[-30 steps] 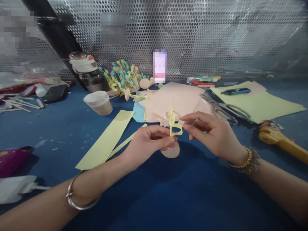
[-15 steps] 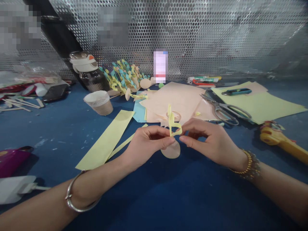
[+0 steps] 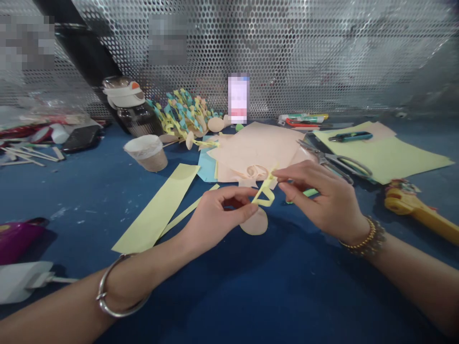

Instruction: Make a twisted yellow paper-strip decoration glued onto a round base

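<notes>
My left hand (image 3: 225, 210) pinches the lower end of a looped yellow paper strip (image 3: 266, 197) between thumb and forefinger. The strip leans to the right, with an open loop on its right side. At its upper end, the thumb and forefinger of my right hand (image 3: 317, 200) close on the paper; the exact contact is partly hidden. Just below the left fingertips, a pale round paper disc (image 3: 254, 222) lies at the blue tabletop. Behind the hands are a curled pale paper strip (image 3: 255, 172) and pale paper sheets (image 3: 258, 143). A green stick-like thing (image 3: 310, 192) shows partly behind the right fingers.
Left of the hands lie a wide yellow paper strip (image 3: 161, 205) and a narrow one (image 3: 190, 210). A paper cup (image 3: 147, 153), a dark bottle (image 3: 132, 107) and a bunch of paper curls (image 3: 190, 112) stand behind. Scissors (image 3: 340, 162), a cutter (image 3: 351, 137) and a yellow tool (image 3: 412, 205) are right.
My right hand has risen slightly, from beside the loop to the strip's upper end. The strip now tilts right instead of standing upright. My left hand keeps its pinch.
</notes>
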A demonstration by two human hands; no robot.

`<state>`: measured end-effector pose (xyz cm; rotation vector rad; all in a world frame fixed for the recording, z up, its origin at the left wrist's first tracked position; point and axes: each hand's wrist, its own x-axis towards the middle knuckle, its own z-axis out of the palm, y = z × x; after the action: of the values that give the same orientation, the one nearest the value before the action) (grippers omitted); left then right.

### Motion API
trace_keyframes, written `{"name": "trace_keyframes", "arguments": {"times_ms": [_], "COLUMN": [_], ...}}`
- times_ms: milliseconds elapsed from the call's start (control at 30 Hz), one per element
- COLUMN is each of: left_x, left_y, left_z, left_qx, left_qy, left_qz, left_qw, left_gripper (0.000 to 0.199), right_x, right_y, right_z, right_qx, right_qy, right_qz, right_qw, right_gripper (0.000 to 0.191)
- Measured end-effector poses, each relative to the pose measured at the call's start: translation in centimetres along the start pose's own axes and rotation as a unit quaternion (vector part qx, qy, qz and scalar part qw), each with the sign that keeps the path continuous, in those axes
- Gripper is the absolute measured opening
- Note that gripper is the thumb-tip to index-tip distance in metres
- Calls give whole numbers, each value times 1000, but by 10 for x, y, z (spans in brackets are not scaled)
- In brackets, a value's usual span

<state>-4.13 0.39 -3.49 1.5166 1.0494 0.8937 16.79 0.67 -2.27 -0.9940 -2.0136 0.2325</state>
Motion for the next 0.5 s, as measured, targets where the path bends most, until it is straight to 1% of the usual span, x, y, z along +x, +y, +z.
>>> {"name": "trace_keyframes", "arguments": {"times_ms": [100,167,267,333,433,500], "left_x": [3,3,3,2,0,-1], "left_y": [-1,-1,1,2,3,4], "left_z": [-2,-2,-1,0,1,1], "left_qx": [-13,-13,-37,-96,-208,-254], "left_qy": [52,62,54,45,14,-14], "left_qz": [8,-4,-19,-36,-82,-105], "left_qw": [999,998,998,994,974,961], "left_gripper": [25,22,18,17,16,12], "right_x": [1,1,1,0,-1,-2], "right_y": [2,3,3,1,-3,-5], "right_z": [0,0,1,2,3,3], "right_qx": [-39,-33,-19,-13,1,13], "right_qy": [4,11,24,32,27,5], "right_qz": [-12,3,23,32,40,29], "right_qw": [999,999,999,999,999,999], "right_gripper": [27,32,39,41,37,28]}}
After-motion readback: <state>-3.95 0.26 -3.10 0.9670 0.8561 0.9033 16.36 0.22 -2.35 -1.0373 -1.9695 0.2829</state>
